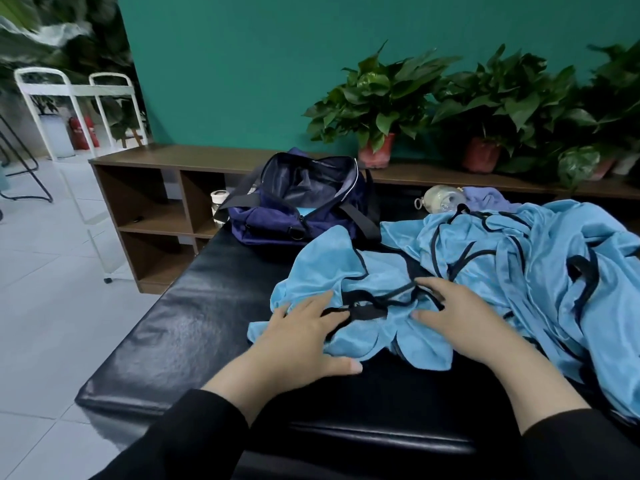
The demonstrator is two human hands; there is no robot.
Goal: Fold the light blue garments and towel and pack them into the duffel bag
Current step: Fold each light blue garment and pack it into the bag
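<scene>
A light blue garment with black trim (325, 271) lies crumpled on the black padded bench (194, 327). My left hand (298, 341) lies flat on its near left edge, fingers straight. My right hand (457, 313) rests flat on the same cloth, fingers spread toward the black strap. A bigger heap of light blue garments (540, 258) spreads to the right. The navy duffel bag (304, 202) stands unzipped at the far end of the bench, with something light blue showing inside. A lilac towel (485, 199) peeks out behind the heap.
A clear plastic bottle (440, 199) lies beside the towel. Potted plants (381, 98) stand on a low brown shelf unit (156, 202) along the green wall. A white metal cart (72, 109) stands on the tiled floor at the far left.
</scene>
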